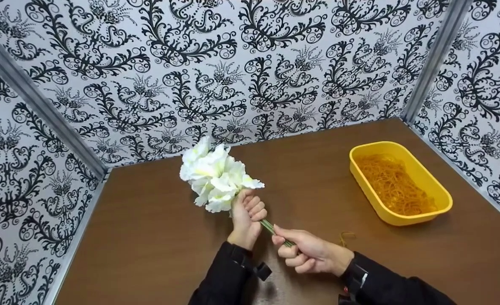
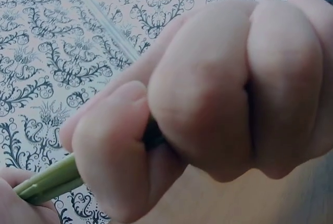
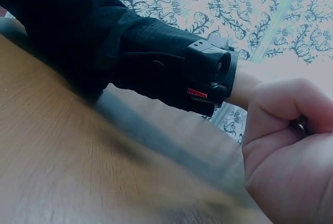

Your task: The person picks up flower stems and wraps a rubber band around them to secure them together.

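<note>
A bunch of white artificial-looking flowers (image 1: 216, 176) is held above the table, blooms tilted to the upper left. My left hand (image 1: 248, 216) grips the green stems (image 1: 268, 225) just below the blooms, its fingers curled round them. Lower down, my right hand (image 1: 307, 251) holds the same stems near their ends, the thumb lying along them. In the left wrist view the curled left fingers (image 2: 197, 94) fill much of the picture, and a short length of stems (image 2: 52, 183) shows between both hands. The right wrist view shows no blooms.
A yellow plastic tub (image 1: 379, 207) with many rubber bands (image 1: 394, 184) stands on the brown table (image 1: 148, 241) at the right. One loose rubber band (image 1: 344, 238) lies by my right wrist. Patterned black-and-white panels (image 1: 216, 84) enclose the table's back and sides.
</note>
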Demonstrator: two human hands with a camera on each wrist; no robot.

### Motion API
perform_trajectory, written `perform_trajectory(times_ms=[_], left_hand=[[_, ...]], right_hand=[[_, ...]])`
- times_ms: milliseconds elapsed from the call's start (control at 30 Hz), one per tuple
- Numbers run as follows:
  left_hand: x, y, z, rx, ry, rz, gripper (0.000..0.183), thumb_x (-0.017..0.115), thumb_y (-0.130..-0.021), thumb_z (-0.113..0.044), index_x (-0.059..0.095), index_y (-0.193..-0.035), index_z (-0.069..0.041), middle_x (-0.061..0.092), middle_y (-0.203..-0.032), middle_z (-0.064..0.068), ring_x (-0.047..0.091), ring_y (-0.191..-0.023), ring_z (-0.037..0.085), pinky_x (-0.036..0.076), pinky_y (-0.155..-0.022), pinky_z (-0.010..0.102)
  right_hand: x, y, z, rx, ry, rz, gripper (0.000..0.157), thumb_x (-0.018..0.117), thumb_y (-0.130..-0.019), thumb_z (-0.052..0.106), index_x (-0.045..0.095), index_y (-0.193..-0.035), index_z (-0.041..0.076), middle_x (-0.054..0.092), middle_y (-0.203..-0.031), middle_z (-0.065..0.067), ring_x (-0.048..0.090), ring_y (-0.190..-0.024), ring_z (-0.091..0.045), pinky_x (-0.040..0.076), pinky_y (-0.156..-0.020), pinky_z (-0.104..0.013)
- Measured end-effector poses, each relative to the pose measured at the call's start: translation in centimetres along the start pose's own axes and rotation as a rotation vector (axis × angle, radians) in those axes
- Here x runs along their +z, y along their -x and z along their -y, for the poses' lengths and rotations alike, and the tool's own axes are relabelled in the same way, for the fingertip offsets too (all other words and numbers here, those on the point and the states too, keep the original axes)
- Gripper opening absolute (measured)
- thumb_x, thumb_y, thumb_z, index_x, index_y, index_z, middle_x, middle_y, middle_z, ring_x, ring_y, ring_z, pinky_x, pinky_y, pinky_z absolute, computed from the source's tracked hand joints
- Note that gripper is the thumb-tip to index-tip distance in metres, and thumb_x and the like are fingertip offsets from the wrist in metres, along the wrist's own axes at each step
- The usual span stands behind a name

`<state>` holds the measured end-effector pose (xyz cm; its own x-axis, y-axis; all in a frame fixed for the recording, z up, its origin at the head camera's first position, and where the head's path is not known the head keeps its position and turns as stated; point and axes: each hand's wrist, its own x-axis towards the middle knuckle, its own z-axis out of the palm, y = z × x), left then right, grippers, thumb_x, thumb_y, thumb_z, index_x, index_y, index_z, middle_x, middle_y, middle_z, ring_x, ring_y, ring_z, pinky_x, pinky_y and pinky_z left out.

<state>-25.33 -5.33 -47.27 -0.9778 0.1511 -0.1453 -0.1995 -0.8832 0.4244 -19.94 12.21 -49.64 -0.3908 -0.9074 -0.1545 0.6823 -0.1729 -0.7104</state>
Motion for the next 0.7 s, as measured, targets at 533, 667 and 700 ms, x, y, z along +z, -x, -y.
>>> perform_trajectory(times_ms=[533, 667, 700], left_hand=[[0.9, 0.7, -0.2, 0.006, 0.044, 0.012, 0.045, 0.033, -0.101, -0.014, 0.021, -0.058, -0.020, 0.024, -0.046, -0.012, 0.014, -0.040, 0.000, 0.011, -0.037, 0.013], [0.9, 0.7, -0.4, -0.001, 0.054, 0.025, 0.045, 0.031, -0.102, -0.015, 0.018, -0.059, -0.019, 0.021, -0.047, -0.012, 0.011, -0.042, 0.001, 0.011, -0.037, 0.013], [0.9, 0.7, -0.4, 0.001, 0.057, 0.022, 0.045, 0.031, -0.102, -0.015, 0.018, -0.059, -0.020, 0.021, -0.047, -0.012, 0.010, -0.043, 0.001, 0.010, -0.037, 0.013]], right_hand=[[1.0, 0.1, -0.5, -0.029, 0.000, -0.025, 0.036, 0.025, -0.109, 0.050, 0.043, -0.096, 0.021, 0.020, -0.062, 0.010, 0.020, -0.045, 0.001, 0.013, -0.038, -0.012], [1.2, 0.1, -0.7, -0.048, 0.011, -0.041, 0.036, 0.027, -0.109, 0.049, 0.043, -0.099, 0.020, 0.020, -0.064, 0.009, 0.021, -0.045, 0.001, 0.014, -0.039, -0.013], [1.2, 0.1, -0.7, -0.055, 0.013, -0.043, 0.035, 0.027, -0.110, 0.049, 0.043, -0.100, 0.019, 0.021, -0.064, 0.009, 0.021, -0.046, 0.000, 0.015, -0.039, -0.013]])
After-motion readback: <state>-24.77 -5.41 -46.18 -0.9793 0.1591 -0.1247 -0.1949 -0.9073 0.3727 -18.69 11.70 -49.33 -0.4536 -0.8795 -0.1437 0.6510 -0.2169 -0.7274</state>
